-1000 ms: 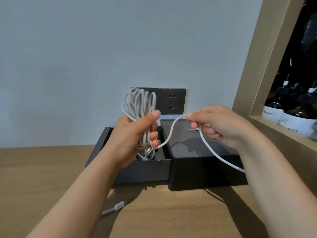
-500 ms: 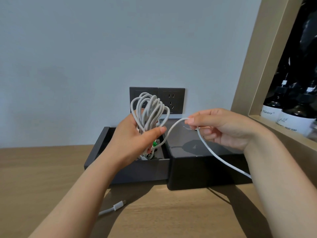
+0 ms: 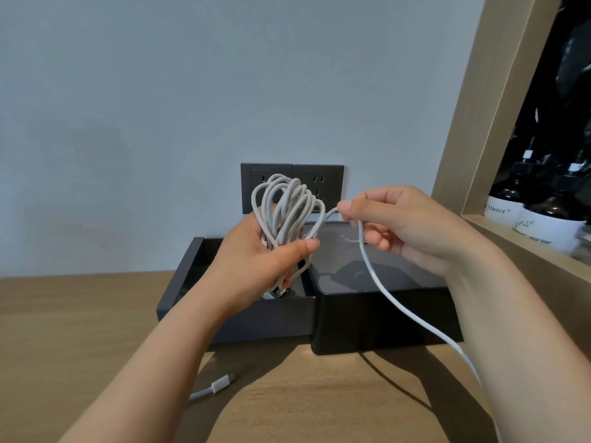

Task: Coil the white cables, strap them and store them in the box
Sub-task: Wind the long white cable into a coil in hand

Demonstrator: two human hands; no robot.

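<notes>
L hand (image 3: 256, 260) round cable coil (image 3: 286, 212)

Left arm: my bare forearm rises from the lower left, wrist straight.
Left hand (image 3: 256, 263): raised, fingers wrapped round the coil (image 3: 286, 206), thumb pressed across its front.
Right arm: my forearm comes in from the lower right.
Right hand (image 3: 409, 225): level with my left and near it; thumb and forefinger pinch the strand (image 3: 380, 286), other fingers curled.

head view | worn high | faces forward-down | close over hands (image 3: 399, 231)
</notes>
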